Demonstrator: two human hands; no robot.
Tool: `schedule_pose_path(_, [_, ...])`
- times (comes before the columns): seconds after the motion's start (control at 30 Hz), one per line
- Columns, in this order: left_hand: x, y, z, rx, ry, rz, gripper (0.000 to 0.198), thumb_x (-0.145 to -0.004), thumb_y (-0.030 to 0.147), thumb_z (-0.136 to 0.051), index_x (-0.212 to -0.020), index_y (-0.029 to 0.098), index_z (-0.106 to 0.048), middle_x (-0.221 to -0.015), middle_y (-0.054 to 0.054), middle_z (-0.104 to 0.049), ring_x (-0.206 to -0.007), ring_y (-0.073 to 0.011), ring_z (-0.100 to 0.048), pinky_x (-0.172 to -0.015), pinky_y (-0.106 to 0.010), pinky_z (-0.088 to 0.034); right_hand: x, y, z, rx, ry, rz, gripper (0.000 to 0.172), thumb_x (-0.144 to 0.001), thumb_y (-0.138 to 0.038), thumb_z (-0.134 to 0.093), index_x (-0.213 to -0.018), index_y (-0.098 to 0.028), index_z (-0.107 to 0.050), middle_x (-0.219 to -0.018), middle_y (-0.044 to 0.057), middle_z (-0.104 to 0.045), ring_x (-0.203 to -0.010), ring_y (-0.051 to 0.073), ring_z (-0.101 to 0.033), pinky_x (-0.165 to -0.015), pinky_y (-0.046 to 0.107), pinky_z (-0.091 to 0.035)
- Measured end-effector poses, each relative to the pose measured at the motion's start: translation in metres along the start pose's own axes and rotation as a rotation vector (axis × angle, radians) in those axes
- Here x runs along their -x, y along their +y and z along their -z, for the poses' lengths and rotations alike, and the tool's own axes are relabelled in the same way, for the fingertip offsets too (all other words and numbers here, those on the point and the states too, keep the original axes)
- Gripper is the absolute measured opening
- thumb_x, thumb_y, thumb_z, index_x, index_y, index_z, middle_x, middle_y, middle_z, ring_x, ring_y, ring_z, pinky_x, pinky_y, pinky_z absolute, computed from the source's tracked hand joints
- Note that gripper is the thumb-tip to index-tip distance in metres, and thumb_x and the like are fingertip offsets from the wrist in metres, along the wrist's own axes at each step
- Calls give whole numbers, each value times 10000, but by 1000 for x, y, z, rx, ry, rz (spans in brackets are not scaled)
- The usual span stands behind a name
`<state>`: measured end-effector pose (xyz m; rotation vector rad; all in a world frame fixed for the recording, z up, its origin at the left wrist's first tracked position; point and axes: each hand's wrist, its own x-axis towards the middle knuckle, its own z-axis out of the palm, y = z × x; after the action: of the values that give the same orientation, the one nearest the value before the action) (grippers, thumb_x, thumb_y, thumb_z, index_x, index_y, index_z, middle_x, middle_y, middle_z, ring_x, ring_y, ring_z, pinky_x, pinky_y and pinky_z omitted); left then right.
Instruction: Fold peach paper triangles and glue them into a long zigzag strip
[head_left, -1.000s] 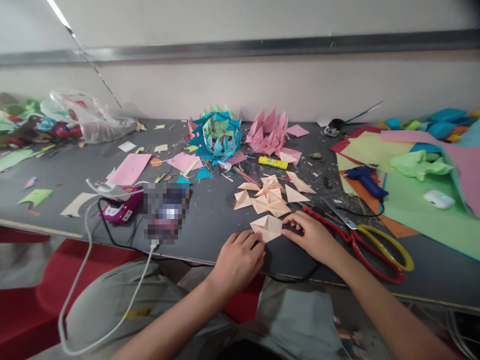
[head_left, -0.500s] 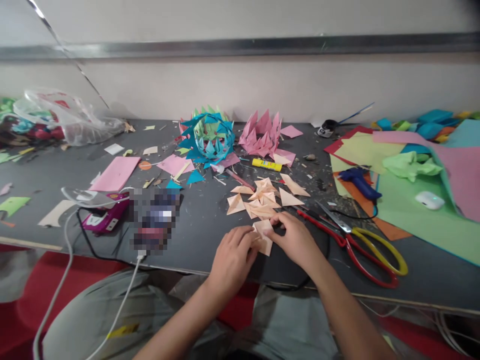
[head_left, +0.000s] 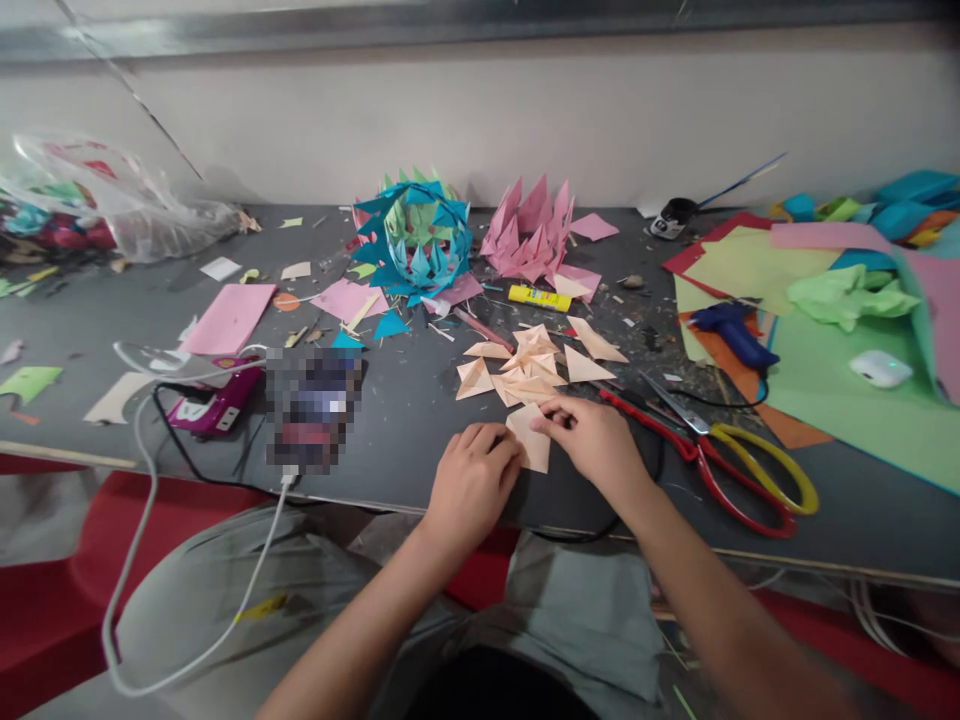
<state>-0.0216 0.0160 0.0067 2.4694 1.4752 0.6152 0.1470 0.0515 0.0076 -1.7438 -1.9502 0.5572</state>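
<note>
A small peach paper piece lies at the table's near side between my two hands. My left hand is closed, its curled fingertips at the paper's left edge. My right hand pinches the upper right corner between thumb and fingers. Just beyond the hands is a loose pile of folded peach paper pieces. Behind it lies a yellow glue stick. To the right of my right hand rest large scissors with one red and one yellow handle.
At the back stand a blue folded-paper ring and a pink one. A blue glue gun and coloured sheets cover the right side. On the left are a phone, a purple power strip and white cables.
The view has tilted down a little, so everything sits higher in the picture. My left fingers have drawn back slightly to the paper's edge, and more of its face shows.
</note>
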Motion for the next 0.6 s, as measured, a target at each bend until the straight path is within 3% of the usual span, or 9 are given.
schedule_pose_path(0.1, [-1, 0, 2, -14, -1, 0, 85, -858, 206, -528, -878, 189, -609, -998, -26, -629, -913, -190, -544, -726, -318, -441, -7, 3, 2, -63, -39, 82, 58, -745, -247, -644, -719, -196, -655, -747, 25, -687, -629, 163, -609, -570, 258, -438])
schedule_pose_path(0.3, [0, 0, 1, -53, -14, -15, 139, -869, 209, -508, -986, 182, -578, -1141, -49, -597, -1053, -207, -513, -783, -328, -437, 0, 7, -4, -77, 2, 476, 187, -865, -178, -492, -919, -180, -671, -962, 67, -682, -911, 180, -608, -828, 311, -480])
schedule_pose_path(0.43, [-1, 2, 1, -70, -32, 4, 161, -871, 214, -502, -1013, 176, -567, -1143, -53, -593, -1055, -211, -513, -786, -337, -439, 7, 7, -4, -4, -34, 629, 237, -892, -176, -441, -999, -160, -652, -987, 89, -667, -915, 182, -602, -829, 325, -498])
schedule_pose_path(0.6, [0, 3, 3, -59, -42, 14, 156, -873, 212, -494, -1008, 183, -567, -1144, -57, -585, -1042, -209, -515, -789, -333, -437, 7, 8, 0, 80, -13, 706, 257, -899, -172, -419, -972, -145, -665, -981, 99, -672, -907, 192, -609, -821, 335, -510])
